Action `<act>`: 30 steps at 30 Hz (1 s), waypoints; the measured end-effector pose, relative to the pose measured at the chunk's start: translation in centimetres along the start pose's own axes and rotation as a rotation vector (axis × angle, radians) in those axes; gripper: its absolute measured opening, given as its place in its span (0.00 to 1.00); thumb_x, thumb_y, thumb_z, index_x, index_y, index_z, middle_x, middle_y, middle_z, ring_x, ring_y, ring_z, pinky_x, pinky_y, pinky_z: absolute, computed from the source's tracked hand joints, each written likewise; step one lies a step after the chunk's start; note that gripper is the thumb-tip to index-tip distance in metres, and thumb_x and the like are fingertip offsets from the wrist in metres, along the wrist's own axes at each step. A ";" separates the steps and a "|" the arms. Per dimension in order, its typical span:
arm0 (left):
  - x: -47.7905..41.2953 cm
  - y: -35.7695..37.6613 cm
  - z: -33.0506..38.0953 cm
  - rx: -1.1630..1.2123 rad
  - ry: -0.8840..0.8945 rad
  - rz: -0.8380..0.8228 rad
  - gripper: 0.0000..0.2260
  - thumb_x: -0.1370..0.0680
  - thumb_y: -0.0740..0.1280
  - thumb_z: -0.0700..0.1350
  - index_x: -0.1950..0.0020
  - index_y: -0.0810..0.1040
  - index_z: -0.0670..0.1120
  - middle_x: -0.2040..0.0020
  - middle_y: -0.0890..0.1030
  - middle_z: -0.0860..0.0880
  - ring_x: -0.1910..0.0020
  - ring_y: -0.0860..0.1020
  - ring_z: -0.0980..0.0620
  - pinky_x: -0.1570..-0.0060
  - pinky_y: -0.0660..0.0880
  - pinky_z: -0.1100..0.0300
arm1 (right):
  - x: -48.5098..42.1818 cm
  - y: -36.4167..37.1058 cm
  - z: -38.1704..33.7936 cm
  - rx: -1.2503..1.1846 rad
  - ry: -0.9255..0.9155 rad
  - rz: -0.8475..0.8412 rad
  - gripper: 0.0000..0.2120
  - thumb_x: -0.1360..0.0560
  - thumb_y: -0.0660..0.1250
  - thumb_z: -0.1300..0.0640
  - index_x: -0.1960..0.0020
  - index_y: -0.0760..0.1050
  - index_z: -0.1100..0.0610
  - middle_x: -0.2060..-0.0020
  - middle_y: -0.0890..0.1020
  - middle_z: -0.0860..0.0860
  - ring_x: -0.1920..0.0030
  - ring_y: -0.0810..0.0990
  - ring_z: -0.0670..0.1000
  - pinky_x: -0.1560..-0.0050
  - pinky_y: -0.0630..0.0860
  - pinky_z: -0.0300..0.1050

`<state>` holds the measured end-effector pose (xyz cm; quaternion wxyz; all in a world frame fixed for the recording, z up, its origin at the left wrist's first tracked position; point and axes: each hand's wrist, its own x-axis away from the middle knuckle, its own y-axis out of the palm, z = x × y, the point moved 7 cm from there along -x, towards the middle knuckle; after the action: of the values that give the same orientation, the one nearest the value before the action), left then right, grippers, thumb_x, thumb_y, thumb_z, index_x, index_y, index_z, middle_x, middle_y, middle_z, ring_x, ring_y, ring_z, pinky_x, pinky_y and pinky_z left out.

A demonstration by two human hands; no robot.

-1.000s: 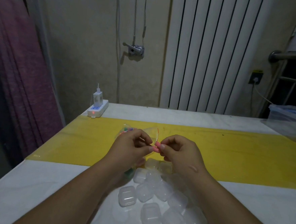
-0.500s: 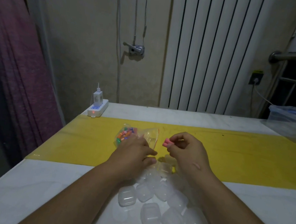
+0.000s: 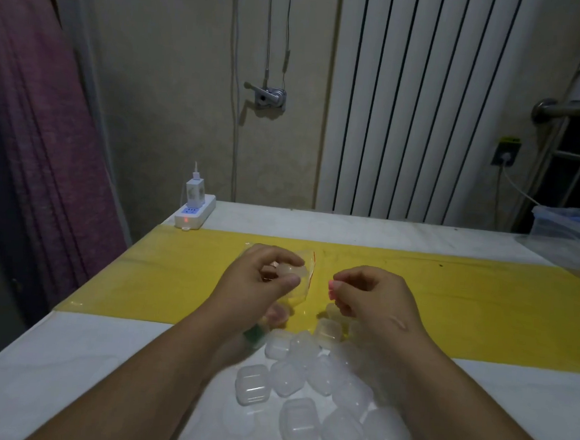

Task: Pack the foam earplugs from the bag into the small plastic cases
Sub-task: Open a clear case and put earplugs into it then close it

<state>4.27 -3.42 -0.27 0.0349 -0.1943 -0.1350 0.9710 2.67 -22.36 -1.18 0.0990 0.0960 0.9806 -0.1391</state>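
Your right hand's (image 3: 375,301) thumb and forefinger are pressed together on pink foam earplugs (image 3: 332,286), whose ends poke out to the left of the tips; the other fingers curl in loosely behind; how many plugs are pinched there cannot be told in the dim light. Your left hand (image 3: 256,286), raised level with the right and apart from it, has its thumb and forefinger closed on a clear case (image 3: 286,271), the remaining fingers bent round beneath it. Just behind that hand lies the clear zip bag (image 3: 306,279), its red seal line showing at the right edge; green and pinkish shapes below your left wrist are too smeared to identify. Both hands hover over the yellow strip (image 3: 482,302) running across the white table (image 3: 65,376). Between your forearms, a heap of small plastic cases (image 3: 322,376) sits crowded and touching, spilling from the strip's near edge onto the white surface. At the far left corner a power strip (image 3: 194,213) carries a plugged-in charger (image 3: 194,190); a plastic tub (image 3: 569,229) stands at the far right; a white radiator (image 3: 426,109) and a purple curtain (image 3: 30,133) frame the wall behind.
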 end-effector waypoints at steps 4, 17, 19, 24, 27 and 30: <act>-0.1 0.1 -0.4 0.110 -0.047 -0.019 0.11 0.27 0.71 0.33 0.54 0.79 0.50 0.49 0.79 0.47 0.55 0.79 0.58 0.60 0.77 0.66 | 0.4 1.0 -0.2 -0.063 0.039 -0.055 0.07 0.24 0.67 0.67 0.58 0.80 0.58 0.70 0.81 0.53 0.71 0.77 0.48 0.71 0.73 0.40; 0.3 0.8 0.0 0.103 -0.083 -0.107 0.18 0.27 0.71 0.30 0.47 0.82 0.53 0.48 0.81 0.47 0.53 0.81 0.49 0.57 0.80 0.38 | 1.0 2.0 -0.6 -0.041 0.043 -0.140 0.07 0.27 0.73 0.56 0.61 0.84 0.59 0.73 0.79 0.51 0.72 0.75 0.48 0.65 0.75 0.44; 0.3 0.8 0.1 0.097 -0.074 -0.102 0.18 0.26 0.71 0.33 0.47 0.83 0.56 0.47 0.80 0.43 0.51 0.80 0.43 0.56 0.80 0.39 | 0.9 1.8 -0.7 -0.004 0.015 -0.097 0.04 0.28 0.74 0.55 0.59 0.85 0.55 0.71 0.80 0.48 0.73 0.76 0.46 0.64 0.76 0.44; 0.5 0.8 0.3 0.121 -0.096 -0.080 0.10 0.27 0.72 0.35 0.53 0.83 0.50 0.57 0.84 0.50 0.54 0.82 0.56 0.57 0.81 0.41 | 0.9 1.6 -2.4 0.277 -0.240 -0.006 0.03 0.30 0.76 0.52 0.58 0.84 0.46 0.61 0.82 0.44 0.63 0.79 0.37 0.62 0.73 0.28; 0.3 0.5 0.0 0.128 -0.103 -0.030 0.10 0.27 0.72 0.33 0.53 0.81 0.47 0.52 0.83 0.50 0.55 0.81 0.59 0.61 0.83 0.49 | 0.5 1.5 -1.4 0.177 -0.133 0.000 0.08 0.28 0.72 0.59 0.60 0.82 0.45 0.64 0.83 0.44 0.66 0.80 0.42 0.59 0.79 0.39; 0.0 0.3 0.1 0.163 -0.083 -0.004 0.11 0.27 0.71 0.31 0.51 0.80 0.46 0.48 0.82 0.47 0.50 0.80 0.52 0.59 0.81 0.51 | 0.4 2.1 -0.1 -0.049 0.059 -0.070 0.09 0.26 0.69 0.61 0.63 0.83 0.60 0.72 0.80 0.50 0.70 0.77 0.50 0.63 0.76 0.48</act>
<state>4.19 -3.73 -0.30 0.0469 -0.1504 -0.0573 0.9859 2.70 -20.25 -1.73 0.0674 0.0631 0.9890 -0.1154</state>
